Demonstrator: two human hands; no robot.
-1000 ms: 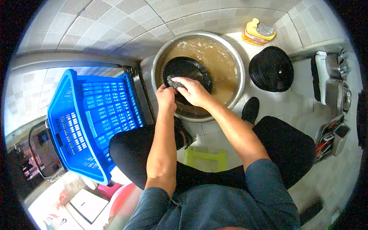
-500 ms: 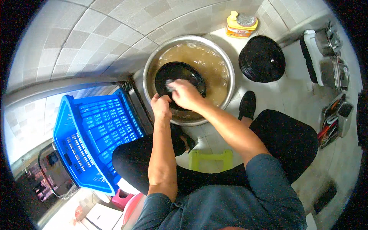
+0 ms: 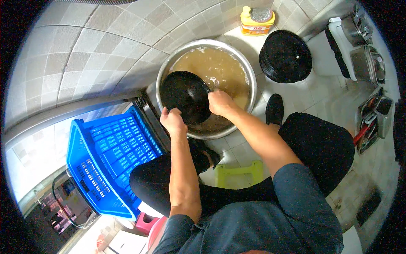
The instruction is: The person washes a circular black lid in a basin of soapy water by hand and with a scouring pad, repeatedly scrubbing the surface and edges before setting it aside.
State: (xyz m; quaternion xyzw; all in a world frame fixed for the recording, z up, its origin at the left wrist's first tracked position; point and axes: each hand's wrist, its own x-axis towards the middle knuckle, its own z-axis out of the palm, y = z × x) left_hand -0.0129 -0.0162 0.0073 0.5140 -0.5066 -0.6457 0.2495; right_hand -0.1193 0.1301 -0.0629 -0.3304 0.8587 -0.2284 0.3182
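Note:
A round black plate (image 3: pixel 185 95) is tilted over the murky brownish water in a large steel basin (image 3: pixel 249 106), its dull side facing up. My left hand (image 3: pixel 173 121) pinches the plate's near-left rim, thumb and fingers closed on it. At the right rim my right hand (image 3: pixel 221 103) is closed in a fist-like grip against the edge. A small greyish scouring pad seems to be in its fingers, mostly hidden by the hand. Right of the basin, a stack of similar black plates (image 3: pixel 285 56) stands on the tiled floor.
A yellow jug (image 3: pixel 257 26) with a silvery mesh scrubber on top stands by the wall. To the left, a blue plastic crate (image 3: pixel 122 142) leans beside the basin. A green stool (image 3: pixel 240 174) is below me. Metal containers (image 3: pixel 367 63) line the right side.
The plate has turned from its glossy side to its dull side and shifted left. My right hand has moved from over the plate to its right rim; my left hand keeps hold.

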